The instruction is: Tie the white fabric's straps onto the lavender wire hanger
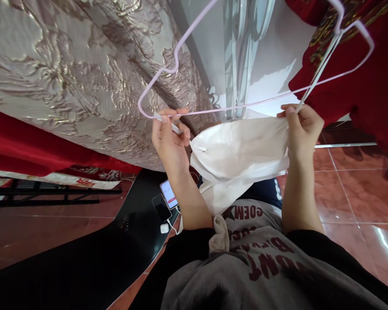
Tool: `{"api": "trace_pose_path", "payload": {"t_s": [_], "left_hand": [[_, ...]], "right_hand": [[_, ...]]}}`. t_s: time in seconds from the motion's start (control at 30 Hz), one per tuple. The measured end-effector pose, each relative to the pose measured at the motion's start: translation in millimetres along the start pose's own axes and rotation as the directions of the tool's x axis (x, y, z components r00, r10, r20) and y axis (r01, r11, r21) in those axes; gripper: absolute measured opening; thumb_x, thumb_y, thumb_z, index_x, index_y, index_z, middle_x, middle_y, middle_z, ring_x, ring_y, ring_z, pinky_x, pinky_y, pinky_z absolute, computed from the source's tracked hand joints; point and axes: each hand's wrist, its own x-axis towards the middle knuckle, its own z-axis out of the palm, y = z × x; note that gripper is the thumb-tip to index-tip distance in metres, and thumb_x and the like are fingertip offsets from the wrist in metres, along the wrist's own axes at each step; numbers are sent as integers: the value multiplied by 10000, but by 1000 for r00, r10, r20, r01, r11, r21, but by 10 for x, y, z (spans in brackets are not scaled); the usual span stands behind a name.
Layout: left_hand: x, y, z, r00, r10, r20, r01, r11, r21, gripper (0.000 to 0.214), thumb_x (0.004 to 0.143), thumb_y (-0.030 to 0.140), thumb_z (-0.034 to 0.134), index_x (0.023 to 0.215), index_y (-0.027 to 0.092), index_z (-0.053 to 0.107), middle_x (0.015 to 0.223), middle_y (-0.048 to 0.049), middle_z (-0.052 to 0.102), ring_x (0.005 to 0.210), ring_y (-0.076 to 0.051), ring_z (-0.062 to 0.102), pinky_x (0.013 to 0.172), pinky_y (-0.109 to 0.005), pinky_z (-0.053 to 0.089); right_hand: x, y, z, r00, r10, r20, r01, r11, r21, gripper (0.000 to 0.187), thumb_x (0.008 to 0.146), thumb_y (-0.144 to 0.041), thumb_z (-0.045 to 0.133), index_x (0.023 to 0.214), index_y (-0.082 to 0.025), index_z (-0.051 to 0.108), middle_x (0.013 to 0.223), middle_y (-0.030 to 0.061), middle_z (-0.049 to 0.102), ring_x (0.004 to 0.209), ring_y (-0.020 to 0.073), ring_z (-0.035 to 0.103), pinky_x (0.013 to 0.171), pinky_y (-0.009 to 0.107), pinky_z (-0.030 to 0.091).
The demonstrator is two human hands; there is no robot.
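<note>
A lilac clothes hanger (245, 104) hangs in front of me, its long lower bar slanting up to the right. My left hand (171, 133) is closed at the hanger's left corner, pinching a white strap (176, 129) against the bar. White cloth with thin straps (242, 146) stretches between my hands; its exact kind cannot be made out. My right hand (304, 129) is closed on the cloth's upper right corner and the base of another white strap (320, 71). That strap runs up over the hanger's right shoulder notch.
Shiny embossed beige fabric (110, 86) hangs at the left, with red fabric (35, 142) below it. Two phones (161, 207) and a small white case (164, 228) lie on a black glossy surface (93, 249). Red garments (375, 94) hang at the right, above red floor tiles (358, 185).
</note>
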Motion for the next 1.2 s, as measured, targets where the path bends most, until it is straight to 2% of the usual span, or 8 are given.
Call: {"api": "trace_pose_path", "payload": {"t_s": [0.17, 0.33, 0.53, 0.67, 0.8, 0.87, 1.03, 1.2], "left_hand": [[5, -17, -22, 1000, 13, 3, -13, 1000, 28, 345, 893, 615, 942, 883, 313, 776, 1015, -68, 830, 506, -148, 553, 463, -324, 264], [-10, 22, -9, 1000, 11, -7, -10, 998, 66, 333, 903, 601, 925, 875, 314, 757, 1010, -61, 823, 502, -147, 497, 472, -328, 267], [-24, 10, 23, 1000, 8, -3, -8, 999, -42, 219, 1115, 326, 715, 930, 210, 720, 1000, -76, 813, 515, -95, 470, 448, -250, 286], [-29, 0, 55, 1000, 1, -22, -1, 1000, -27, 243, 1156, 245, 607, 934, 192, 690, 992, -80, 810, 509, -95, 443, 441, -235, 263], [-29, 12, 48, 1000, -3, -18, 2, 999, -39, 284, 1171, 244, 588, 912, 208, 700, 982, -66, 800, 494, -100, 418, 446, -265, 230], [-26, 18, 30, 1000, -1, -16, 0, 1000, -30, 256, 1139, 320, 678, 904, 227, 717, 979, -65, 798, 493, -108, 413, 455, -282, 216], [-22, 25, 17, 1000, -16, 10, 16, 1000, -3, 330, 897, 556, 949, 858, 291, 757, 1010, -77, 821, 491, -129, 390, 467, -310, 202], [-35, 31, 18, 1000, -10, 21, 11, 1000, -21, 359, 916, 569, 937, 867, 273, 740, 982, -64, 816, 467, -96, 395, 451, -290, 228]], "right_hand": [[-60, 36, -194, 988, 144, 63, -134, 981, -142, 294, 846, -414, 760, 1097, -262, 784, 1074, 59, 813, 967, 221, 759, 943, 432, 608], [-137, -233, -502, 899, 375, 225, -251, 864, -436, 379, 751, -503, 800, 1011, -227, 802, 1070, 104, 822, 1044, 291, 756, 1022, 501, 600], [-150, -456, -900, 813, 525, 251, -333, 773, -540, 479, 686, -629, 802, 962, -239, 831, 1024, 100, 816, 990, 333, 753, 1003, 587, 600], [-106, -415, -828, 892, 405, 200, -270, 834, -481, 400, 830, -594, 744, 1057, -267, 783, 1104, 75, 804, 1101, 325, 761, 1116, 611, 586], [-7, -372, -503, 940, 185, 286, -98, 951, -295, 292, 966, -508, 708, 1194, -339, 776, 1386, 33, 790, 1278, 311, 747, 1138, 581, 595], [33, -361, -320, 966, 47, 253, -16, 992, -121, 208, 981, -492, 726, 1052, -315, 809, 1223, 54, 839, 1134, 285, 784, 1062, 551, 618], [77, -433, 9, 985, -155, -80, 160, 985, 62, 248, 919, -467, 828, 852, -237, 767, 743, 39, 724, 689, 184, 690, 682, 390, 549], [21, -543, 19, 936, -284, -211, 276, 959, -65, 351, 994, -528, 775, 773, -260, 722, 730, 47, 664, 739, 211, 685, 768, 482, 611]]}}
